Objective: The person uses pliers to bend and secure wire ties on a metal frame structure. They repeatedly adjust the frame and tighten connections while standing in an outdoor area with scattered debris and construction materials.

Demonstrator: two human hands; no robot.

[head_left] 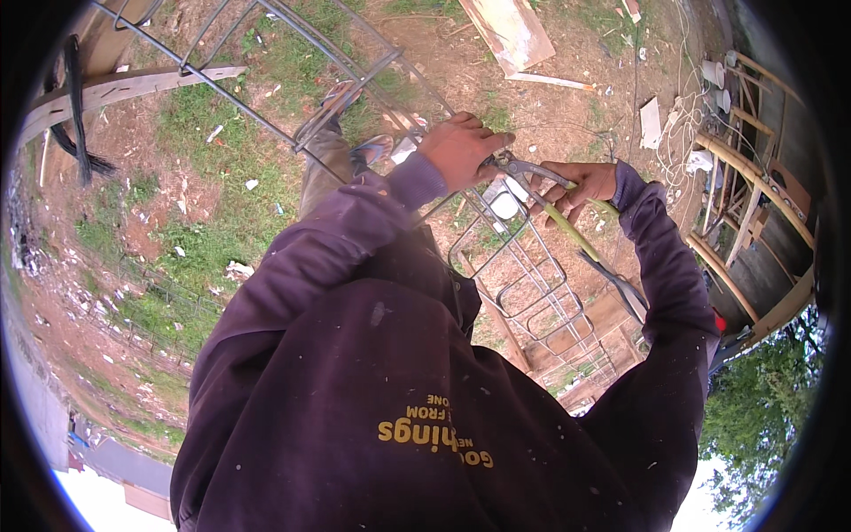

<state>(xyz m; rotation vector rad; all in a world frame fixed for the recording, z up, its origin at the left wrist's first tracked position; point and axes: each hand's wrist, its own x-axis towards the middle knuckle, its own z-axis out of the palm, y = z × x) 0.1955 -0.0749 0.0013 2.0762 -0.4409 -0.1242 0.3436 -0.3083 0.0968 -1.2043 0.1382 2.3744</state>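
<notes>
Gripping: L hand [459,149] wrapped over a bar of the rebar cage [523,284], fingers curled shut round it, right where the pincers' head meets the steel
R hand: R hand [581,184] closed round the pincers [532,170] at the handles, just beside L hand; a yellow-green stick [576,232] runs out below this fist, can't tell if it's part of the tool
Tool pos: pincers lie betw. both hands, head toward L hand, handles toward R
Cage pos: directly under hands, raised off the ground; extends up-left past the sandals [355,120] and down-right toward timber
Long axis: cage runs diag., upper-left to lower-right; stirrups cross it as square loops
Key relation: tie point sits at L hand's fingertips, so L hand nearer the joint, R hand a bit off to the side along the tool
Surroundings: grass + dirt w/ scraps, plank [510,31] at top, bamboo frame [753,186] far right
</notes>
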